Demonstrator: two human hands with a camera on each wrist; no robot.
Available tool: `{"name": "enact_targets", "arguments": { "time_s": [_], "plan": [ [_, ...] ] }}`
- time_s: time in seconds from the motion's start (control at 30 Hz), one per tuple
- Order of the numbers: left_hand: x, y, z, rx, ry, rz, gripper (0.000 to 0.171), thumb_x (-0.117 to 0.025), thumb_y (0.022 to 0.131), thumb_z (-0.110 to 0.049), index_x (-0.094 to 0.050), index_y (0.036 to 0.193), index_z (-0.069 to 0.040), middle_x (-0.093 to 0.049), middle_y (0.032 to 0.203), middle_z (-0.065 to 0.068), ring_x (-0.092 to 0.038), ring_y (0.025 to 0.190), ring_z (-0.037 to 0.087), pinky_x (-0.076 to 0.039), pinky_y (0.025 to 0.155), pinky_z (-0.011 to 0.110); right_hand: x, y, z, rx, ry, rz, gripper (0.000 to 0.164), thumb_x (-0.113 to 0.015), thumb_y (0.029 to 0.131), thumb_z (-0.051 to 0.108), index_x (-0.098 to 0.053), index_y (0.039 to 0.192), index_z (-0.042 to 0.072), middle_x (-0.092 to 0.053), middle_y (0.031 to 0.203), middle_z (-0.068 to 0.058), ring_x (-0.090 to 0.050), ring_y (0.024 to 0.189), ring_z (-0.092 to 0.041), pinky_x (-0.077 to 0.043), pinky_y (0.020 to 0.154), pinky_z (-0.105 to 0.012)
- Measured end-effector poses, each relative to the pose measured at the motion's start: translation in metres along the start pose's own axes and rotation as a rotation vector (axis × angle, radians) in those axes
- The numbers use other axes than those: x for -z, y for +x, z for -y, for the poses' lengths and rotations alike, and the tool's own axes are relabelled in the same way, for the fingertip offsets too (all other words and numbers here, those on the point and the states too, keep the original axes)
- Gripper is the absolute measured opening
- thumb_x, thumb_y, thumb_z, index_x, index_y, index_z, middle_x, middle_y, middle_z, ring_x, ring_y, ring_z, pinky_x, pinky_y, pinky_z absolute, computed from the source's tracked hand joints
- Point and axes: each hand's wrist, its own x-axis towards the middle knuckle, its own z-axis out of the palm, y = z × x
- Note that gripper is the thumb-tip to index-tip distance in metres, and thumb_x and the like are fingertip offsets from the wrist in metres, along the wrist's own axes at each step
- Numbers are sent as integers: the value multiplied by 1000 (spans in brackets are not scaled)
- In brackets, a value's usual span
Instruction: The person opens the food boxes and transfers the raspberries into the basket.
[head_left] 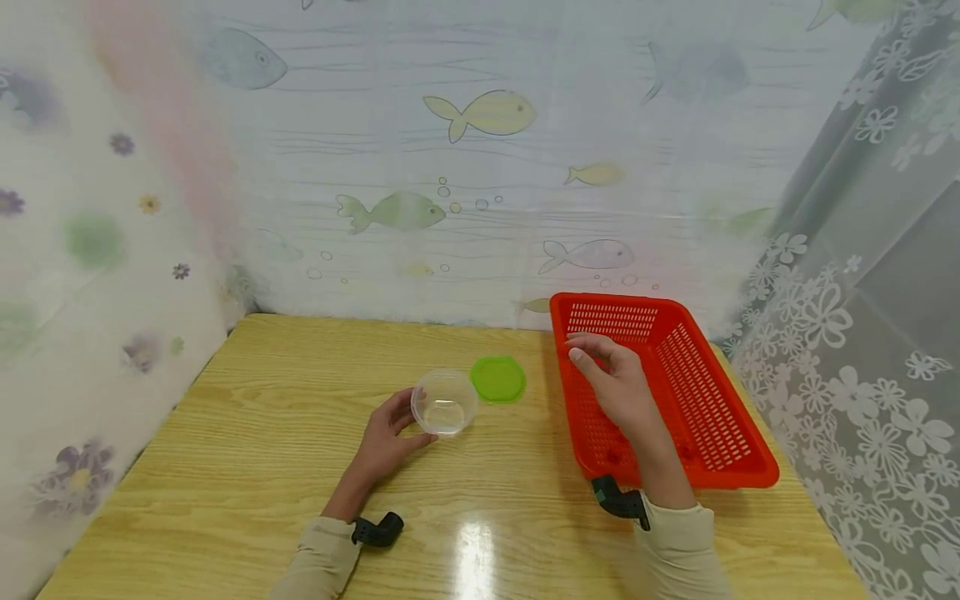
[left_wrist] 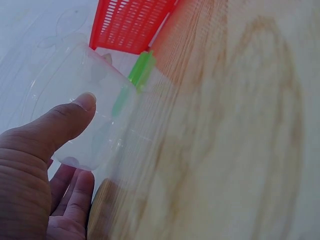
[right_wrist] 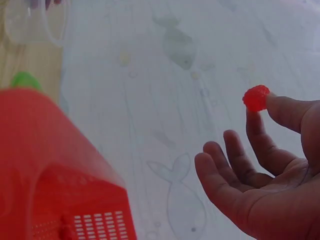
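Note:
A clear plastic container (head_left: 444,408) stands on the table, its mouth facing up. My left hand (head_left: 384,443) holds it from the left side, the thumb on the near wall and the fingers round the far side. My right hand (head_left: 619,385) is raised over the left part of a red plastic basket (head_left: 681,310). Between its thumb and index finger it pinches a small bumpy red raspberry (right_wrist: 256,98), plain in the right wrist view; the other fingers are loosely bent. More small red pieces (head_left: 613,457) lie inside the basket near its front wall.
A bright green lid (head_left: 498,379) lies on the wooden table (head_left: 300,417), just right of the container. Behind the table hangs a fish-print curtain (head_left: 480,208). The basket's perforated walls rise at the table's right side, by a floral curtain (head_left: 862,417).

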Motion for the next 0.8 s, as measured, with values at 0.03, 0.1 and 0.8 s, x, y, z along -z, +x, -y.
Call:
{"name": "enact_targets", "arguments": {
  "time_s": [0.03, 0.1, 0.8],
  "plan": [
    [0, 0, 0, -3, 1, 1, 76, -83, 81, 2, -46, 148, 1, -54, 142, 27, -58, 126, 45, -55, 101, 44, 4, -1, -2, -1, 1, -5, 32, -59, 105, 19, -63, 131, 1, -60, 138, -17, -54, 125, -26, -47, 108, -36],
    [-1, 0, 1, -10, 2, 3, 76, -83, 81, 2, -47, 147, 1, -54, 141, 27, -58, 125, 46, -55, 100, 42, 10, -4, -5, -9, -1, -15, 33, -58, 105, 21, -63, 132, 1, -61, 137, -17, -55, 124, -23, -47, 104, -25],
    [-1, 1, 0, -2, -18, 3, 75, -82, 81, 5, -46, 147, 3, -53, 143, 28, -57, 127, 46, -55, 98, 26, 68, -23, -39, -38, -125, -126, 44, -53, 107, 33, -60, 137, 3, -61, 119, 16, -54, 110, -2, -44, 95, -13]
  ]
}}
